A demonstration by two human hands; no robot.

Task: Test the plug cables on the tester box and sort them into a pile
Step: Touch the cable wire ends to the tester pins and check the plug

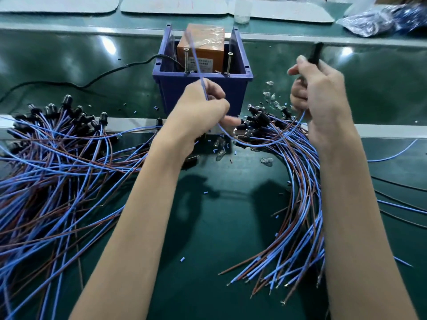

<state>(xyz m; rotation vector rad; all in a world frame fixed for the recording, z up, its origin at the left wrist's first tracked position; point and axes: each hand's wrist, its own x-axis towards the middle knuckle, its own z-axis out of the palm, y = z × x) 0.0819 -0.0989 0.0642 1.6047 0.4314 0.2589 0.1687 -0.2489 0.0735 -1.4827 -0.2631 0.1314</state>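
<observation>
Head view: left hand (201, 107) fingers pinch a blue wire (265, 141), right hand (321, 98) fingers clamp its black plug (318, 50), both just before the orange tester box (208, 50) in a blue bin (234, 88) mid-table (219, 222), a cable pile (57, 162) towards the left edge.
</observation>
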